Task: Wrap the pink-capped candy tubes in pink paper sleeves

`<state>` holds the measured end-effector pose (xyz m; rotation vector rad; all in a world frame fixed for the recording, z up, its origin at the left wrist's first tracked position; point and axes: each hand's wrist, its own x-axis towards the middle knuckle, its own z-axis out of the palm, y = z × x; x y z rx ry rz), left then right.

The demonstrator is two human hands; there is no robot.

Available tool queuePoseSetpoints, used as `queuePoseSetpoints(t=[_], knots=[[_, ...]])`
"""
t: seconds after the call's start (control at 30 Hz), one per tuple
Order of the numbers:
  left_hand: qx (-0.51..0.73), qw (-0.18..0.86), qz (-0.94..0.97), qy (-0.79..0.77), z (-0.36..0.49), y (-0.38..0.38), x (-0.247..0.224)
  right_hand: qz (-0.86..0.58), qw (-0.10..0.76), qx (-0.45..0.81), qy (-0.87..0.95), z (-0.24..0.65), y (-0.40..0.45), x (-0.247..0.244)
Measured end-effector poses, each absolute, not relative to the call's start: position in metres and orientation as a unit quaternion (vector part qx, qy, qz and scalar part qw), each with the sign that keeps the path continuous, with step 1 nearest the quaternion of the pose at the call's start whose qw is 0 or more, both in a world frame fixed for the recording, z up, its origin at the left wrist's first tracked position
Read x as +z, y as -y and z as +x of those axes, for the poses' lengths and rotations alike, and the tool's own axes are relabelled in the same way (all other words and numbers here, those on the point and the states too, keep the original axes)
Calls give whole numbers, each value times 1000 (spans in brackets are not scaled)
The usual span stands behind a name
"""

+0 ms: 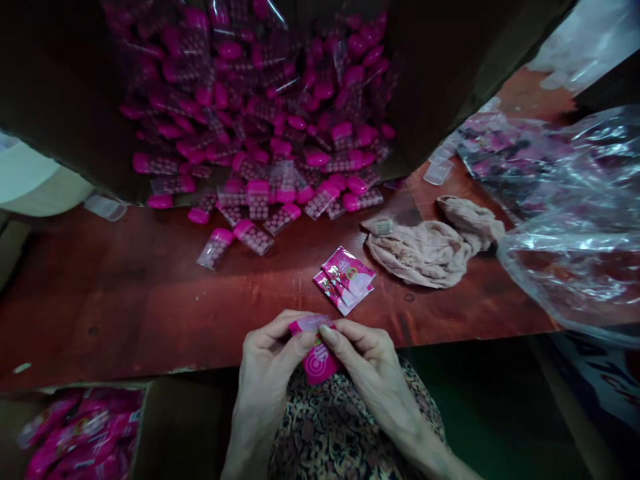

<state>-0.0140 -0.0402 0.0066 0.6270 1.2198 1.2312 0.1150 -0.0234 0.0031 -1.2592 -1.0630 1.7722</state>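
Between my two hands, low in the middle and just over the table's front edge, is a pink printed sleeve (319, 365) with a pale, see-through upper end. My left hand (267, 363) pinches its left side between thumb and fingers. On the other side my right hand (373, 367) grips it, the thumb near the upper edge. Whether anything is inside the sleeve I cannot tell. Just beyond my hands lies a small pile of flat pink sleeves (347, 277). Farther off, clear candy boxes (215, 248) with pink caps and small round pink candies lie loose on the table.
A large cardboard box (450, 87) lies open toward me, with many candy boxes spilling out. A crumpled beige cloth (425, 250) and a clear plastic bag (575, 220) are on the red-brown table (150, 287). Lower left, another carton (145, 427) holds pink-wrapped packs.
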Motion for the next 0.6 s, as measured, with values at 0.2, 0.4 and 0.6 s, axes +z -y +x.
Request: queuePoseSetpoints(t=[0.2,0.4,0.6], knots=[[584,545,243,-550,-8,31,4,-470,349,707,397,116,22,2],[618,537,195,-541,-5,32,2,-493,343,649,467,113,23,5],[647,539,94,-530,-2,30,2,-510,325,589,536,113,23,12]])
